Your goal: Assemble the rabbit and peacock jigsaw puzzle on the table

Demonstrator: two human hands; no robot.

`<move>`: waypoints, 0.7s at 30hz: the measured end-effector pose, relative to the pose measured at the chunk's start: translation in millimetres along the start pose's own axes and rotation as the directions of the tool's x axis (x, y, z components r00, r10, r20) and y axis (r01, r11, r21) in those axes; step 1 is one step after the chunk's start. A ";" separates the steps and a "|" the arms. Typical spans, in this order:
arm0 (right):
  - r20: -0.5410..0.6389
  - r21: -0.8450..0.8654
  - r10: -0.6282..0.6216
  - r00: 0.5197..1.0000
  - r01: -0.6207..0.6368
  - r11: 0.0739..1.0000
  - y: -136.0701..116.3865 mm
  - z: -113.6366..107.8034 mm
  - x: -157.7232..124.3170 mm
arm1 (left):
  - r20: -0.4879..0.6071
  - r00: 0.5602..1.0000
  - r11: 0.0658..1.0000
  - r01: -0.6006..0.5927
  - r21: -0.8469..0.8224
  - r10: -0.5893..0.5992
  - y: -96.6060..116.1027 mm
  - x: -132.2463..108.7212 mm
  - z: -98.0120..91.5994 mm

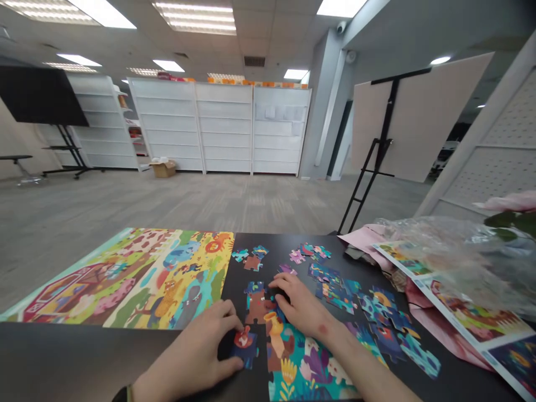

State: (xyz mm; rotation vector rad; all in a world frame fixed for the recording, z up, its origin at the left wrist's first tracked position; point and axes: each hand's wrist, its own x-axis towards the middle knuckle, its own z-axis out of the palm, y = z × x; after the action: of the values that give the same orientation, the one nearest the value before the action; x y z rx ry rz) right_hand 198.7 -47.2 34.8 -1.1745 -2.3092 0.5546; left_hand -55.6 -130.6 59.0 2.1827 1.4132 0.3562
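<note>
Navy cardboard is showing under the left hand (188, 349): a jigsaw piece (247, 349) printed with a red figure, with the thumb and fingers closing on it from either side near the front of the black bench (84, 340). Just beyond, the right hand (299, 304) is reaching across a cluster of brown and navy jigsaw pieces (257, 304), its fingers lying together and pressing on a dark piece, though whether they are gripping it I cannot tell. Under the right wrist, a section of teal floral jigsaw (310, 363) is lying flat, apparently joined, with a tan-and-orange shape along its top edge. Loose teal and blue pieces (379, 324) are spreading across the bench to the right, and a smaller clump of pieces (307, 252) is sitting farther up. A bright printed animal picture (138, 279) is lying along the far left of the bench. Printed picture sheets (473, 318), crumpled clear plastic (435, 251) and pink wrapping (364, 237) are piling up along the right side. A dragging wrist could be pushing the joined section apart, and heavy pressure could be bending thin cardboard tabs. Beyond the bench, white shelving (224, 125) is standing across a grey floor.
</note>
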 end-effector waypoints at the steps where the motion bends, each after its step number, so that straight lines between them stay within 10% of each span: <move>1: -0.001 0.001 0.002 1.000 -0.002 1.000 -0.1 -0.4 0.1 | -0.005 1.000 1.000 0.007 0.018 -0.007 -0.7 -0.7 0.1; 16: 0.149 -0.022 -0.024 0.989 0.028 0.999 -21.1 -21.1 -10.1 | -0.096 0.991 0.988 0.105 0.111 -0.095 -11.4 -8.6 -21.5; 21: -0.009 -0.201 -0.012 1.000 0.010 0.980 -1.3 3.6 -34.3 | -0.090 0.986 0.979 0.150 0.139 -0.139 -14.3 5.1 -17.9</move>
State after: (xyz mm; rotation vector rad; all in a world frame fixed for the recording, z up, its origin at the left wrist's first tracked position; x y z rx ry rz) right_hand 213.4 -76.7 24.5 -1.2517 -2.4052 0.3157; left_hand -72.9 -116.4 65.8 2.1836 1.6792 0.2995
